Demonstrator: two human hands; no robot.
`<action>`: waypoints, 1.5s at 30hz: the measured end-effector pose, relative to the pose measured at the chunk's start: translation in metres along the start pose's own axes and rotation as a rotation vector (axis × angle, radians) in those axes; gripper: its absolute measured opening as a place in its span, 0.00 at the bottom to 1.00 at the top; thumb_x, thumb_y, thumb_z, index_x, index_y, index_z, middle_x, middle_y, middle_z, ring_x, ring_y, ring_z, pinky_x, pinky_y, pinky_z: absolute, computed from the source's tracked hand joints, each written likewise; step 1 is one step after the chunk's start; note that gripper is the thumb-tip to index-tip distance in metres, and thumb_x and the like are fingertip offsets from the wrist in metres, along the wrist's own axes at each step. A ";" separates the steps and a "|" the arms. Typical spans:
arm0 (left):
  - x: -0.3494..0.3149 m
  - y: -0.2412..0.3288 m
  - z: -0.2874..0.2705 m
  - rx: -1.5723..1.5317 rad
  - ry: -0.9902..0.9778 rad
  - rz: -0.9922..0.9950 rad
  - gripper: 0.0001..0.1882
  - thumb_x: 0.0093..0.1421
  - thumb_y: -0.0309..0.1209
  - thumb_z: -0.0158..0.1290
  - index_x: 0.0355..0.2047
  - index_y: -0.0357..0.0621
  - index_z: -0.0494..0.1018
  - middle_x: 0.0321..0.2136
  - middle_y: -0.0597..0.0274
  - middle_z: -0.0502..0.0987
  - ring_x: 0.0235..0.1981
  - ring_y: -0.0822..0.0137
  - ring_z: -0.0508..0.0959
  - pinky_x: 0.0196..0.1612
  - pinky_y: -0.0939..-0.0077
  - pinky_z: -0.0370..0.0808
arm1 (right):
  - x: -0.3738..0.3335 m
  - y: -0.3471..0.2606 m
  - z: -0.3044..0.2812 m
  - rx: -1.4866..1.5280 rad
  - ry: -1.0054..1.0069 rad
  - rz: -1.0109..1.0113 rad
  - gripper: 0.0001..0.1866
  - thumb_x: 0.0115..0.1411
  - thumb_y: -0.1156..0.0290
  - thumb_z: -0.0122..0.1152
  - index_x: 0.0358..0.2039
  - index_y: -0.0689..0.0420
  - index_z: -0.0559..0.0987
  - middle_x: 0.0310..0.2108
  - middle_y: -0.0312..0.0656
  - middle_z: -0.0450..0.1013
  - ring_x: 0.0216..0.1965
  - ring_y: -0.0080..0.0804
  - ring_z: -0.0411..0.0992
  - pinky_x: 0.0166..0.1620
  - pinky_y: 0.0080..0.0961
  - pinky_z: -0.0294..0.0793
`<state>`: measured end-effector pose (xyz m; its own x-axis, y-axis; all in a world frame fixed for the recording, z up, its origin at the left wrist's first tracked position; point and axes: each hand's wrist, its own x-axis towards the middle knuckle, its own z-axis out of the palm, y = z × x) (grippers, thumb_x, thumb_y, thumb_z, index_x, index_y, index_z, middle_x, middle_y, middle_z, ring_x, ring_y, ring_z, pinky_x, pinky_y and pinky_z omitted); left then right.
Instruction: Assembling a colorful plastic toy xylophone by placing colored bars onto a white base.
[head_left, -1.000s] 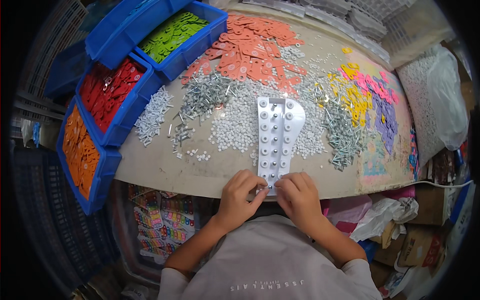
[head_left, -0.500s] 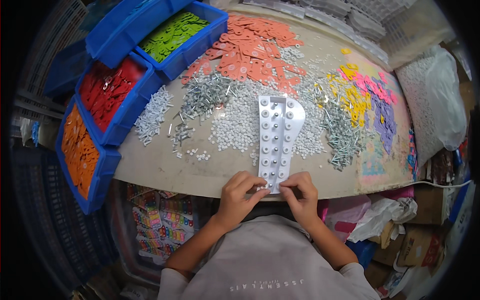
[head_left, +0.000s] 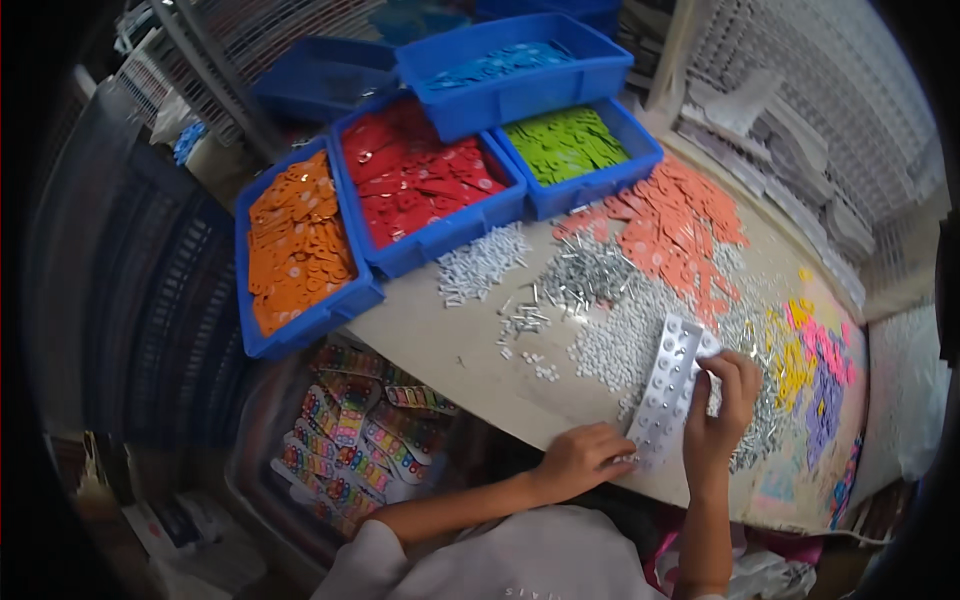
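Fingers [head_left: 737, 368] over strewn table [head_left: 490, 372], bins [head_left: 452, 233] leftward

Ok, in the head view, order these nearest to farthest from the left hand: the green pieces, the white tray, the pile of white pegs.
From the left hand:
1. White tray: just right of its fingertips.
2. Pile of white pegs: beyond it, to the left.
3. Green pieces: farthest off, in a blue bin.
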<state>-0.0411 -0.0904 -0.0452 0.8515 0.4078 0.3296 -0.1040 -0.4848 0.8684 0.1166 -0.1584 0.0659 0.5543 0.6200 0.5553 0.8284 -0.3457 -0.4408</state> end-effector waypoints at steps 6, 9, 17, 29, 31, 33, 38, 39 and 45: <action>-0.011 0.006 -0.019 -0.015 0.172 0.035 0.18 0.55 0.34 0.67 0.44 0.44 0.78 0.29 0.59 0.77 0.30 0.57 0.78 0.33 0.64 0.75 | 0.125 -0.081 0.128 0.296 -0.211 -0.459 0.09 0.55 0.79 0.63 0.38 0.59 0.79 0.37 0.47 0.76 0.42 0.49 0.71 0.47 0.42 0.70; -0.009 0.013 -0.058 0.091 0.216 -0.007 0.17 0.55 0.31 0.68 0.44 0.43 0.79 0.28 0.60 0.77 0.29 0.59 0.78 0.33 0.66 0.75 | 0.176 -0.084 0.217 0.091 -0.236 -0.475 0.08 0.56 0.70 0.64 0.35 0.57 0.82 0.35 0.48 0.77 0.40 0.50 0.73 0.47 0.44 0.72; -0.025 -0.004 -0.244 0.502 0.889 -0.266 0.08 0.60 0.24 0.58 0.41 0.36 0.78 0.29 0.55 0.79 0.29 0.60 0.79 0.37 0.67 0.76 | 0.214 -0.097 0.289 -0.257 -0.529 -0.299 0.17 0.54 0.56 0.71 0.34 0.56 0.81 0.38 0.51 0.80 0.43 0.53 0.79 0.47 0.50 0.76; -0.037 -0.083 -0.431 0.902 0.270 -0.543 0.11 0.61 0.21 0.58 0.44 0.39 0.80 0.39 0.58 0.74 0.46 0.60 0.76 0.50 0.65 0.73 | 0.197 -0.071 0.262 0.432 -0.394 -0.127 0.12 0.64 0.63 0.64 0.35 0.59 0.74 0.29 0.46 0.78 0.33 0.39 0.78 0.39 0.33 0.75; -0.042 -0.081 -0.433 0.918 0.219 -0.526 0.12 0.59 0.20 0.59 0.45 0.40 0.79 0.41 0.58 0.73 0.48 0.59 0.75 0.51 0.66 0.72 | 0.186 -0.076 0.226 0.861 -0.296 -0.023 0.09 0.69 0.68 0.58 0.38 0.59 0.70 0.27 0.42 0.76 0.31 0.29 0.76 0.37 0.24 0.73; -0.042 -0.080 -0.440 0.938 0.167 -0.502 0.14 0.58 0.21 0.59 0.46 0.41 0.78 0.41 0.59 0.72 0.47 0.59 0.75 0.51 0.66 0.72 | 0.174 -0.076 0.181 0.858 -0.453 0.021 0.06 0.71 0.71 0.54 0.41 0.60 0.69 0.29 0.41 0.77 0.32 0.25 0.75 0.38 0.21 0.73; -0.038 -0.081 -0.462 0.934 0.043 -0.420 0.11 0.56 0.28 0.63 0.35 0.41 0.72 0.40 0.57 0.70 0.48 0.53 0.71 0.55 0.62 0.68 | 0.112 -0.040 0.094 0.901 -0.498 0.085 0.04 0.70 0.74 0.54 0.41 0.61 0.70 0.33 0.40 0.75 0.34 0.25 0.76 0.41 0.21 0.73; -0.039 -0.086 -0.471 0.932 0.031 -0.412 0.11 0.56 0.28 0.63 0.35 0.41 0.72 0.40 0.57 0.70 0.48 0.53 0.71 0.55 0.62 0.68 | 0.099 -0.023 0.079 0.834 -0.501 0.091 0.04 0.69 0.76 0.54 0.40 0.61 0.71 0.34 0.40 0.74 0.35 0.25 0.76 0.41 0.21 0.72; -0.020 -0.097 -0.488 0.463 0.122 -0.740 0.08 0.59 0.27 0.62 0.30 0.41 0.72 0.28 0.67 0.73 0.23 0.72 0.75 0.25 0.79 0.72 | 0.041 0.045 0.001 0.279 -0.316 0.094 0.05 0.61 0.80 0.59 0.35 0.62 0.72 0.37 0.42 0.73 0.43 0.32 0.72 0.49 0.28 0.68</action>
<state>-0.2989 0.3262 0.0448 0.5543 0.8084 -0.1983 0.6941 -0.3174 0.6462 0.1766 -0.1475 0.0679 0.5385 0.7948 0.2798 0.6977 -0.2344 -0.6770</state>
